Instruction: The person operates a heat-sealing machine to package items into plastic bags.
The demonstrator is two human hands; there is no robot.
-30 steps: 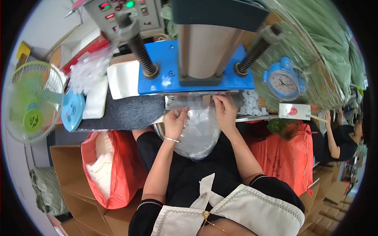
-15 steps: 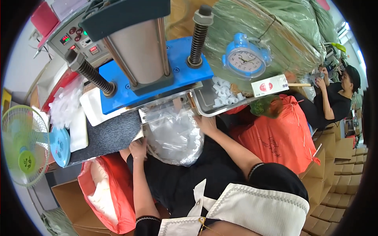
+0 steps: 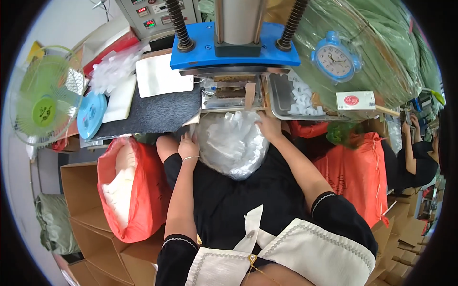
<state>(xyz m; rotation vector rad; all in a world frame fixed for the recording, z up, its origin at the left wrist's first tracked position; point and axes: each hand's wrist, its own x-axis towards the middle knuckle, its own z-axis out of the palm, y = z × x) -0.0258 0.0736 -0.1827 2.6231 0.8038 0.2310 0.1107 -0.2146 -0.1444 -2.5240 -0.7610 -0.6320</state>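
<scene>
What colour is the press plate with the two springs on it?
Bright blue: the press plate shows best in the head view.

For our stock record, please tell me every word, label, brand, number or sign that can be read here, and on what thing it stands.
I copy out no wording; markings stand on:
White box: red and dark print.
Blue alarm clock: small dial numerals.
Grey control panel: lit digits, small and blurred.
Right red bag: dark handwriting, too blurred to read.
Green fan: dark hub marks, too small to read.
</scene>
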